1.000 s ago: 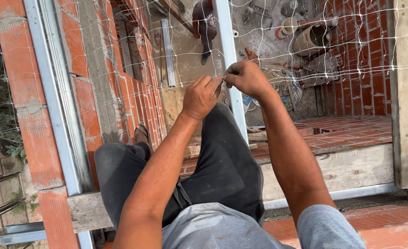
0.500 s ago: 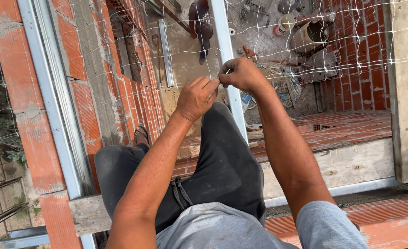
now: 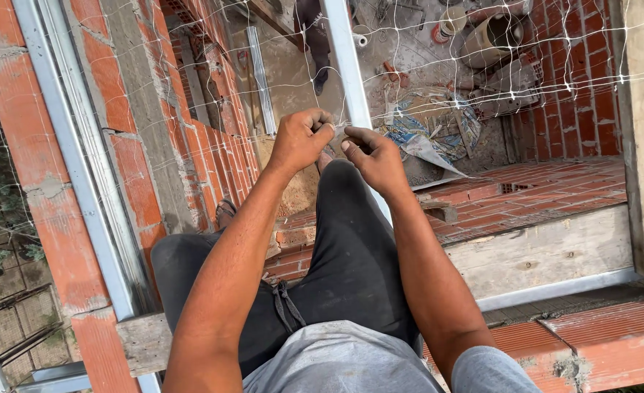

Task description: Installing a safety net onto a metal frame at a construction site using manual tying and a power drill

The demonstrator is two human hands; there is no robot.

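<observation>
Building site: bare red brick walls (image 3: 118, 124), safety netting (image 3: 554, 65), rubble below.

The single head view looks steeply down from close above the lap, past a white net (image 3: 525, 65) to ground far below.

Both hands meet at the net (image 3: 438, 65) in front of the metal post (image 3: 344, 65), left hand (image 3: 300, 138) beside right hand (image 3: 376, 156). Brick wall (image 3: 118, 131) stands left; brick ledge (image 3: 547, 193) lies right, a pipe (image 3: 493, 36) beyond it.
</observation>
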